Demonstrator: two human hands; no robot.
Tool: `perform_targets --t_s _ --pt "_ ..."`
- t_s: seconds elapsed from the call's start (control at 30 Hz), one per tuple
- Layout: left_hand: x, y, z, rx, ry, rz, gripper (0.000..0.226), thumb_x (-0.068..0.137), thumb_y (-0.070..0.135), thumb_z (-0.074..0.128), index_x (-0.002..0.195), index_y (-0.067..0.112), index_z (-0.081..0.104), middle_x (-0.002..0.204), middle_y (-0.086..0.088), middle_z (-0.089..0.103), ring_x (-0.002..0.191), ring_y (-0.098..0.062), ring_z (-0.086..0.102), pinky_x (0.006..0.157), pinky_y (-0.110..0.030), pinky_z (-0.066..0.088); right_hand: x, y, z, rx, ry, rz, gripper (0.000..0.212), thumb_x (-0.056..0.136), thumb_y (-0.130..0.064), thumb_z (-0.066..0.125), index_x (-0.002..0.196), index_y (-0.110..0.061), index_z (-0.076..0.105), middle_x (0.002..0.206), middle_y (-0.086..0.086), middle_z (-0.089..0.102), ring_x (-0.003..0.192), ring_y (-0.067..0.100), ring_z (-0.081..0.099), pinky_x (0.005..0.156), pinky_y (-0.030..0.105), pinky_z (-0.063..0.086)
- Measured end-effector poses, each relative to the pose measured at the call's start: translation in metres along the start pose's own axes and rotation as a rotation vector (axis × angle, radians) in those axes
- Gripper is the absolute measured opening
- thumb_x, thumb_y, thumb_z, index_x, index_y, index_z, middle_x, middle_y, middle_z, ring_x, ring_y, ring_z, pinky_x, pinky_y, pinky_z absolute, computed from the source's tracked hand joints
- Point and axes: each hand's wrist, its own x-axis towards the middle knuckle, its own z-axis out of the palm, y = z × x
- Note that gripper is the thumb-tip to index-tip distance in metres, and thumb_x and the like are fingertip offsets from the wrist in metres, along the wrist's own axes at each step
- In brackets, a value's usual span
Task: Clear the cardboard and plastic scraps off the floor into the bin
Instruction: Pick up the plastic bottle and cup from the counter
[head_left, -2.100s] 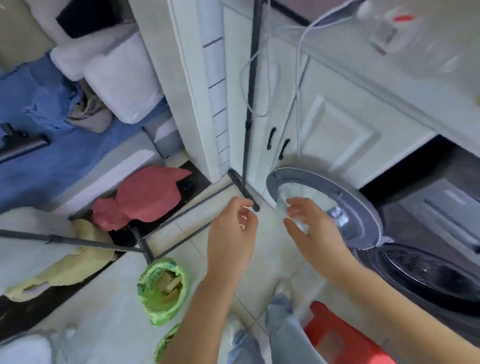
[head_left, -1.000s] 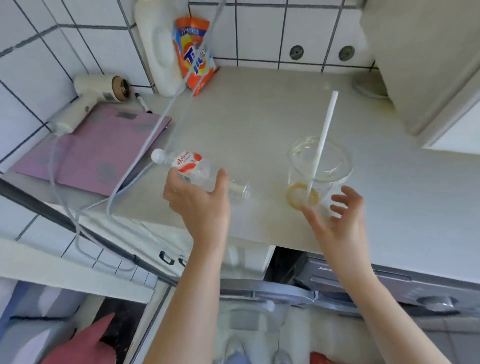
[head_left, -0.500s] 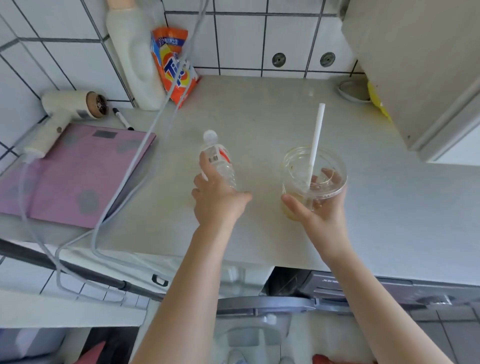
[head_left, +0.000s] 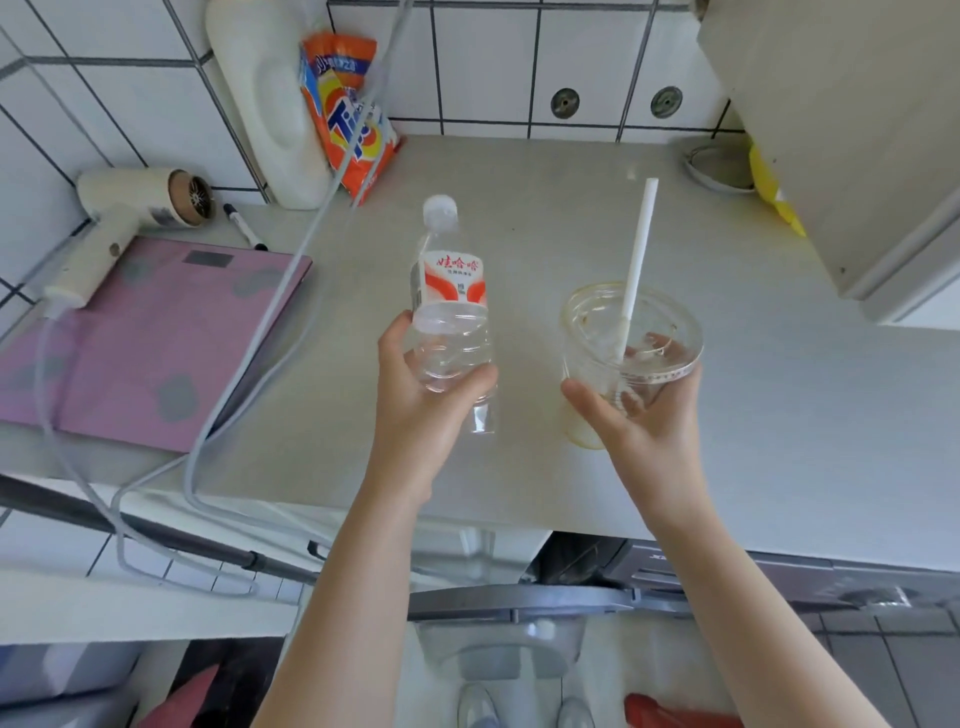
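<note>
1. Your left hand (head_left: 415, 400) is raised in front of you, palm turned inward, thumb on the near side and fingers (head_left: 475, 376) curled round, closed in a grasp.
2. Your right hand (head_left: 647, 415) is level with it, just apart, thumb pointing left, fingers wrapped round the far side, likewise closed.
3. Both forearms are bare, extended forward and upward, converging slightly.

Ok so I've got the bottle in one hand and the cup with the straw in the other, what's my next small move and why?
Probably lift both clear of the countertop and turn toward the bin, which is not in view here. The left hand already grips the clear plastic bottle, and the right hand holds the plastic cup with its white straw, so neither needs regrasping.
</note>
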Motion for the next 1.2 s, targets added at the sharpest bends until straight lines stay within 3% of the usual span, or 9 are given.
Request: perform_targets --t_s 0.27,0.53,0.6,0.83,0.9,1.0,1.2 --pt "-0.055 -0.004 -0.018 -0.080 0.072 0.111 0.078 0.076 0.004 0.076 0.137 0.035 0.038 0.119 0.010 0.064 0.098 -0.007 0.068 0.071 -0.019 0.054 -0.024 -0.017 0.006 0.077 -0.139 -0.022 0.072 0.072 -0.025 0.081 0.130 -0.015 0.039 0.126 0.007 0.057 0.115 0.017 0.059 0.099 0.038 0.048" --pt "-0.139 -0.028 -0.029 -0.136 0.428 0.087 0.080 0.074 0.009 0.078 0.136 0.041 0.039 0.115 0.021 0.063 0.100 -0.003 0.067 0.085 -0.033 0.055 -0.073 -0.022 -0.008 0.041 -0.455 -0.043 0.080 0.067 -0.035 0.081 0.131 -0.025 0.034 0.125 -0.003 0.052 0.118 0.012 0.055 0.101 0.040 0.047" --pt "-0.165 -0.039 -0.029 -0.164 0.511 0.056 0.080 0.074 0.011 0.078 0.137 0.041 0.038 0.123 0.016 0.060 0.099 -0.002 0.067 0.083 -0.031 0.056 -0.087 -0.020 -0.013 0.017 -0.551 -0.052 0.077 0.068 -0.032 0.081 0.129 -0.024 0.035 0.122 -0.006 0.053 0.116 0.009 0.056 0.100 0.039 0.048" --pt "-0.250 -0.078 -0.041 -0.202 0.738 0.014 0.080 0.075 0.001 0.076 0.138 0.031 0.039 0.126 0.005 0.057 0.094 0.001 0.067 0.068 -0.014 0.053 -0.148 -0.005 -0.010 -0.095 -0.811 -0.090 0.086 0.058 -0.051 0.078 0.132 -0.026 0.042 0.128 -0.002 0.050 0.124 0.014 0.049 0.103 0.040 0.044" --pt "-0.275 -0.091 -0.052 -0.193 0.806 -0.025 0.081 0.073 0.004 0.078 0.138 0.032 0.038 0.125 0.007 0.057 0.095 0.003 0.065 0.066 -0.010 0.052 -0.171 -0.003 -0.006 -0.111 -0.885 -0.087 0.084 0.056 -0.053 0.077 0.130 -0.034 0.042 0.127 -0.004 0.049 0.123 0.013 0.049 0.102 0.039 0.046" --pt "-0.313 -0.111 -0.070 -0.182 0.895 -0.079 0.082 0.073 0.012 0.080 0.137 0.036 0.036 0.124 0.013 0.060 0.100 0.002 0.064 0.077 -0.017 0.053 -0.206 0.002 0.000 -0.128 -1.015 -0.086 0.071 0.055 -0.054 0.078 0.113 -0.059 0.037 0.125 -0.010 0.049 0.121 0.014 0.049 0.100 0.041 0.046" --pt "-0.393 -0.151 -0.105 -0.194 1.078 -0.166 0.079 0.076 0.009 0.077 0.138 0.032 0.034 0.123 0.010 0.060 0.090 0.005 0.065 0.074 -0.023 0.052 -0.287 0.012 0.020 -0.175 -1.198 -0.114 0.071 0.055 -0.049 0.080 0.110 -0.061 0.035 0.121 -0.016 0.047 0.115 0.004 0.048 0.098 0.031 0.046"
